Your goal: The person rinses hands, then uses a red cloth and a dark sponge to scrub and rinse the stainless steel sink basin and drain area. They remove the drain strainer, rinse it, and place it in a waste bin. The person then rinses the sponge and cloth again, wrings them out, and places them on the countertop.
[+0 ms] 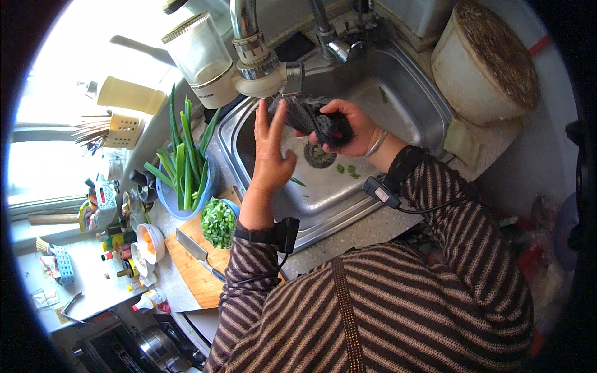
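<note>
Over a stainless steel sink (pixel 326 198), my right hand (pixel 352 128) grips a dark, wet-looking cloth (pixel 310 116), bunched up just under the tap outlet with its water filter (pixel 259 81). My left hand (pixel 270 149) is raised beside the cloth's left end, fingers spread; whether its fingertips touch the cloth is hard to tell. Green bits (pixel 347 170) lie on the sink floor near the drain (pixel 319 156). Left of the sink are a blue basket of scallions (pixel 186 177), a bowl of chopped scallions (pixel 218 224) and a kitchen knife (pixel 192 245) on a wooden cutting board (pixel 200 284).
A second faucet (pixel 338 46) stands behind the sink. A large pale bucket with a brown lid (pixel 471 70) is at the right, near a pale green cloth or sponge (pixel 461 140). Two bowls (pixel 156 242) stand left of the board, with bottles beyond. Cables run from both wrists.
</note>
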A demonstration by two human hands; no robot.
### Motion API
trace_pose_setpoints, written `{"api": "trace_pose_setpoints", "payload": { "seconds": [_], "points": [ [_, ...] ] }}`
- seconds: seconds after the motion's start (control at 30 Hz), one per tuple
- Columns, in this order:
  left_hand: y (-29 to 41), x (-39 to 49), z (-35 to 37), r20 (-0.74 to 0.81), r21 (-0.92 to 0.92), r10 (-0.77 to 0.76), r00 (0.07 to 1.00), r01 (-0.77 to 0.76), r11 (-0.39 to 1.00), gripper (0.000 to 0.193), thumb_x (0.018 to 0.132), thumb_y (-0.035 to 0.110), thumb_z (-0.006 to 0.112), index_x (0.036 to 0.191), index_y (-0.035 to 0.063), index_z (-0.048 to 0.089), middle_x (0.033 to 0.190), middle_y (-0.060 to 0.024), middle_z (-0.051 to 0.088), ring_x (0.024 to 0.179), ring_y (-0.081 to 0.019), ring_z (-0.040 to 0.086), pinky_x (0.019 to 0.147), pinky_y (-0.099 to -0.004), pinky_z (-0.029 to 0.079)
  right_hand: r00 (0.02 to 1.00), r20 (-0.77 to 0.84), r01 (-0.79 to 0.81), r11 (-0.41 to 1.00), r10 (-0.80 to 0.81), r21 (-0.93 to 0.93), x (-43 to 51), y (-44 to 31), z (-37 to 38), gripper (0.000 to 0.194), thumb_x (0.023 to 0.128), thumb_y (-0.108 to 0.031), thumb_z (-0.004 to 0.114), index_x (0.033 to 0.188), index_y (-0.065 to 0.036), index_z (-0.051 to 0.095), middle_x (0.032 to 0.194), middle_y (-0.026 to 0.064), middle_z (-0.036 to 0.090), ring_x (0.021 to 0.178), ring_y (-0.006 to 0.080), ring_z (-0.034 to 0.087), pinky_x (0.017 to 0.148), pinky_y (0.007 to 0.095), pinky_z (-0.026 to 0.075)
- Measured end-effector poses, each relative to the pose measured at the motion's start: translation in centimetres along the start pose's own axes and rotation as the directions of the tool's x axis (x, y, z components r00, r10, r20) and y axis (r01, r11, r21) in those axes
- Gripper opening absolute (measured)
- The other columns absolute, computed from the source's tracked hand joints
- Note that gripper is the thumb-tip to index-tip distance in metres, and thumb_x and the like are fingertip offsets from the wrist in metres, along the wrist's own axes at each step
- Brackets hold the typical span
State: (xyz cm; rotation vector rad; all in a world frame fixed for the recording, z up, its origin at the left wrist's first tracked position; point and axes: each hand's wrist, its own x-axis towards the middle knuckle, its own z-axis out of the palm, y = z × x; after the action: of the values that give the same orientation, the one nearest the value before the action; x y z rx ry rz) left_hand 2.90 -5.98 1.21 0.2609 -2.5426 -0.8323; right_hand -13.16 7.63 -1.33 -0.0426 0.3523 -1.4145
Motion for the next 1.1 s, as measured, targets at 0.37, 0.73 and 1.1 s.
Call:
{"api": "trace_pose_setpoints", "payload": {
  "seconds": [0.37, 0.73, 1.1],
  "points": [
    [0.7, 1.8, 0.6, 0.135, 0.352, 0.014, 0.991, -0.061, 0.934, 0.036, 0.069, 0.0, 0.063, 0.102, 0.0115, 0.057, 0.097, -0.0109, 0.057, 0.1, -0.0332, 0.058, 0.082, -0.0412, 0.049, 0.997, -0.048, -0.083, 0.789, 0.067, -0.609, 0.2, -0.3, 0.9, 0.03, 0.081, -0.022, 0.07, 0.102, -0.004, 0.059, 0.081, 0.0056, 0.061, 0.065, 0.0117, 0.057, 0.053, 0.0262, 0.048],
    [-0.6, 0.2, 2.7, 0.166, 0.416, -0.449, 0.878, 0.35, 0.839, 0.015, 0.074, 0.013, 0.061, 0.085, 0.0037, 0.06, 0.084, -0.0232, 0.066, 0.085, -0.0413, 0.064, 0.073, -0.0493, 0.05, 0.9, 0.21, 0.06, -0.369, -0.381, -0.927, 3.1, 1.5, -2.2, 0.031, 0.068, -0.02, 0.07, 0.095, -0.009, 0.06, 0.084, 0.0179, 0.066, 0.084, 0.0378, 0.064, 0.071, 0.0459, 0.051],
    [0.1, -0.9, 3.0, 0.427, -0.473, -0.711, 0.559, 0.808, 0.352, 0.017, 0.064, 0.001, 0.06, 0.081, 0.0023, 0.057, 0.062, -0.0063, 0.051, 0.047, -0.0168, 0.046, 0.042, -0.0298, 0.033, 0.763, 0.531, 0.122, -0.725, -0.368, -0.677, 4.6, 1.3, -2.7, 0.027, 0.07, -0.025, 0.071, 0.09, -0.013, 0.056, 0.082, 0.0094, 0.063, 0.08, 0.0323, 0.065, 0.066, 0.0425, 0.053]
  ]
}}
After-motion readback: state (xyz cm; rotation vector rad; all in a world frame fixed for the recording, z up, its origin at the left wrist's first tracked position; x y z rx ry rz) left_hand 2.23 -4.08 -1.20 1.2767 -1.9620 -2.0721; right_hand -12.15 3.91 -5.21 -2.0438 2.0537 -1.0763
